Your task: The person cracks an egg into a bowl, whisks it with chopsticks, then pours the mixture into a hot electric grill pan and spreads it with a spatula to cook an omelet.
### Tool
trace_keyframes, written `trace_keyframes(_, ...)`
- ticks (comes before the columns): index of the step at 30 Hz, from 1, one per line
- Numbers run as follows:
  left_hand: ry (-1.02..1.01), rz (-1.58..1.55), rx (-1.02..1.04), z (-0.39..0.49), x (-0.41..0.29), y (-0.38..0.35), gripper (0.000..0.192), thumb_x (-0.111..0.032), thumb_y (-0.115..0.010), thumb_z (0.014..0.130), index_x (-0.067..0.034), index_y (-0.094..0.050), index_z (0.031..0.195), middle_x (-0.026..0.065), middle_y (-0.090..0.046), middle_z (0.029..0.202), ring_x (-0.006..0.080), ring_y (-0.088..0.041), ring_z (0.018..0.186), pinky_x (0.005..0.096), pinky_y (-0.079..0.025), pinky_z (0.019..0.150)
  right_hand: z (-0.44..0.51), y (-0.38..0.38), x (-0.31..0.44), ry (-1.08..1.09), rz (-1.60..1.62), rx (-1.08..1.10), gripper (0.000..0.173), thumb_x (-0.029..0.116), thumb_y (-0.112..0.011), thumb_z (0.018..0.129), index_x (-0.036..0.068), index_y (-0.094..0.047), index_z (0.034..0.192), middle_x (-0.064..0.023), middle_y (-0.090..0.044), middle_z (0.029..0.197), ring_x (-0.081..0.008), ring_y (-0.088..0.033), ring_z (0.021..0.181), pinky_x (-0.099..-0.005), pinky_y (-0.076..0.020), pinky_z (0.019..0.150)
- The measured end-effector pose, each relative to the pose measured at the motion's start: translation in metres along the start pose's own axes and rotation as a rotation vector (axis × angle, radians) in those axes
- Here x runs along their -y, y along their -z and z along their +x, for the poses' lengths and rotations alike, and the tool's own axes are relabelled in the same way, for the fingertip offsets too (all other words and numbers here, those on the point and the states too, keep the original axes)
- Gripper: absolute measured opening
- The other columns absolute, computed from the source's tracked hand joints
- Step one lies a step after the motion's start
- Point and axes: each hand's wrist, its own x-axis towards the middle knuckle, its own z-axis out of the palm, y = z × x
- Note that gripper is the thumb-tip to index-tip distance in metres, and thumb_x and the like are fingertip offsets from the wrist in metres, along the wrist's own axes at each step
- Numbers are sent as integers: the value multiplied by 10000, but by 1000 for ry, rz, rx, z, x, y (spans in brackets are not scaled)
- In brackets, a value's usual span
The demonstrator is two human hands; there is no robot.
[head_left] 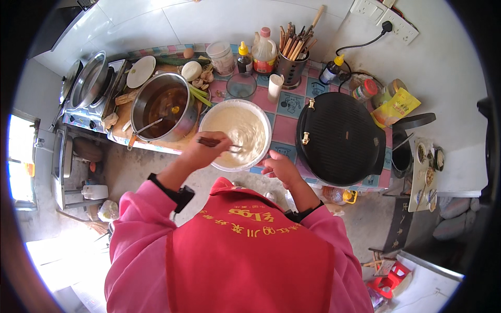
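A white bowl (267,129) of pale, creamy batter (244,135) stands at the table's near edge. My left hand (209,150) is closed around a brown-handled stirring utensil (207,141), over the bowl's left side. The utensil's slim lower end dips into the batter, where swirl marks show; its exact kind is hard to make out. By the bowl's lower right rim is my right hand (281,168), fingers spread and holding nothing. Whether its fingertips touch the rim, I cannot tell.
Left of the bowl, a steel pot (191,117) of brown liquid sits on a wooden board (121,111), with a ladle inside. A black electric griddle (342,137) lies to the right. Behind are a glass bowl (241,87), a white cup (275,88), bottles and a steel utensil holder (290,70).
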Motion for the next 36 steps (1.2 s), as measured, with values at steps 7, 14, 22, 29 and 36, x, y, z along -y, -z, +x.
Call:
trace_keyframes(7,-250,-14,-67,-2,-1,2,143,-135,-633,960,-21,-701,907,-37,-617,767,36,-538,715,210,-451,670,0,0,-2,8,5,0,574,228,-543,852,100,-477,1408,-11,-691,1124,-99,-579,817,-286,-463,750)
trace_keyframes(14,-145,70,-269,-3,2,7,118,-104,-635,956,-5,-699,942,-20,-657,797,47,-590,767,215,-484,703,-4,5,-1,-30,40,59,603,239,-566,863,110,-443,1439,-20,-676,1167,-91,-593,807,-261,-470,730)
trace_keyframes(22,-45,134,-234,-4,-16,29,188,-199,-616,958,-39,-703,910,-13,-682,800,65,-604,711,233,-495,640,-44,46,-25,-96,-12,142,695,236,-543,913,54,-296,1537,-77,-669,1194,-137,-630,786,-276,-508,740)
trace_keyframes(29,11,78,-391,1,-14,45,267,-273,-596,990,-29,-682,926,10,-679,797,77,-612,715,241,-503,630,-132,104,-135,-154,78,20,517,265,-494,963,93,-457,1448,-81,-682,1182,-136,-627,817,-269,-510,757)
trace_keyframes(36,-66,-67,-506,28,14,32,236,-237,-589,995,-25,-689,967,14,-675,816,80,-611,710,227,-501,646,-185,119,-416,-466,278,-511,439,341,-467,967,115,-575,1328,-83,-700,1149,-175,-636,813,-327,-502,742)
